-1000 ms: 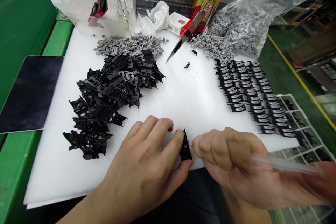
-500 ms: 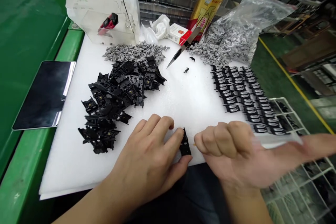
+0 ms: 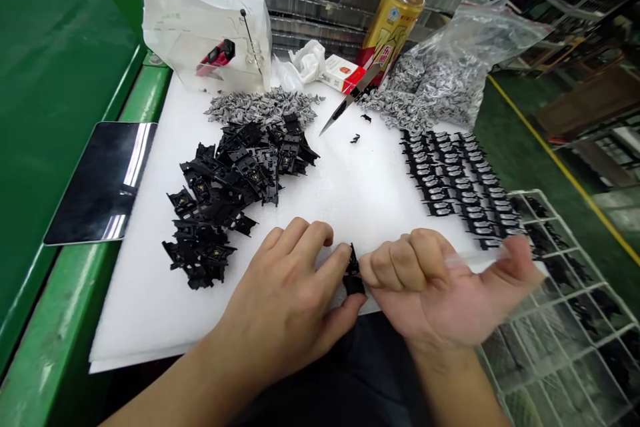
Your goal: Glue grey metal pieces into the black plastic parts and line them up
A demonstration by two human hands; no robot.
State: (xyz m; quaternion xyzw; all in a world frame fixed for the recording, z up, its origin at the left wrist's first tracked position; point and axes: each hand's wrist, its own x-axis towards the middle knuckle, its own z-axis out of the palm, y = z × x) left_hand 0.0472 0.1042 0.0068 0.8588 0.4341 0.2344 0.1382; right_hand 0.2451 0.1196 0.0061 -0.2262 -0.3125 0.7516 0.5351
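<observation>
My left hand [image 3: 295, 293] pinches a small black plastic part [image 3: 354, 273] between thumb and index finger at the near edge of the white foam sheet [image 3: 320, 200]. My right hand [image 3: 425, 287] is closed around a clear, slender tube [image 3: 475, 256] that resembles a syringe, its thumb raised near the outer end. The curled fingers of that hand come right up against the black part; the tube's tip is mostly hidden there. Left of my hands lies a heap of similar black parts [image 3: 240, 173].
Rows of black parts with grey pieces [image 3: 463, 180] lie at right. Behind are loose grey pieces [image 3: 265, 105], a plastic bag of grey pieces [image 3: 445, 73], a bottle [image 3: 395, 13], a cigarette box [image 3: 343, 73] and a pointed blade [image 3: 347, 101]. A tablet [image 3: 100, 180] rests at left.
My right hand has shifted left, bringing the tube's tip up to the black part, and its thumb has bent inward. My left hand keeps its pinch. The view has shifted slightly.
</observation>
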